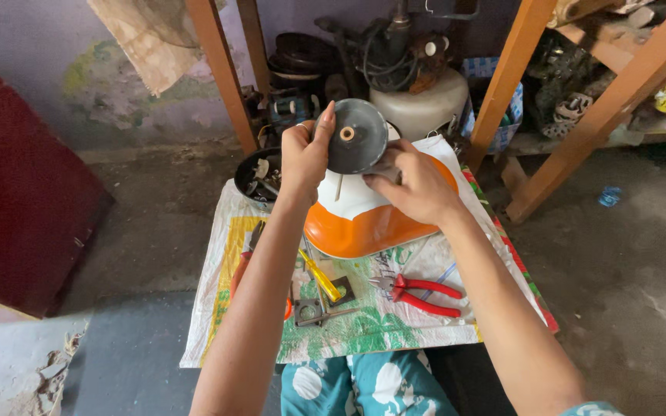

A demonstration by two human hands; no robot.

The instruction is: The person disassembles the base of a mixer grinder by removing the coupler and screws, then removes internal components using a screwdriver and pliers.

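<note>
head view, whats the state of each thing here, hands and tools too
left hand: gripping the left edge of the grey disc
right hand: holding the disc's lower right side
grey disc: held upright above the housing, hub facing the camera
orange and white housing: resting on the printed sack
red-handled pliers: lying on the sack, handles apart
yellow-handled screwdriver: lying flat, untouched
black bowl: on the floor, small parts inside

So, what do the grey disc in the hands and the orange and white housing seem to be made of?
Grey disc: likely metal, a dull matt grey with soft sheen. Orange and white housing: probably moulded plastic, glossy, with smooth rounded edges.
</note>
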